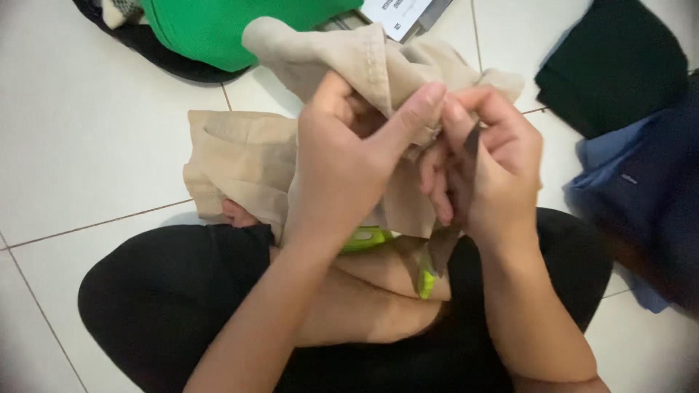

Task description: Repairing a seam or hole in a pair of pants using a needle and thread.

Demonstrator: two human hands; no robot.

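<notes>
I sit cross-legged on a white tiled floor [87,131] with a beige garment [240,160] raised over my lap. My left hand [342,167] pinches a fold of the beige cloth between thumb and fingers. My right hand [495,175] is close beside it, fingertips touching the same fold, and grips a grey metal tool [444,247] that looks like scissors. The tool's dark tip shows between the fingers. Its lime-green handles [368,239] hang below the hands, partly hidden by the cloth.
A green fabric [218,29] lies on a dark item at the top. A white printed paper [400,14] is beside it. Folded dark green cloth [619,65] and blue garments [641,189] are piled at the right. My black-clad legs [167,291] fill the lower frame.
</notes>
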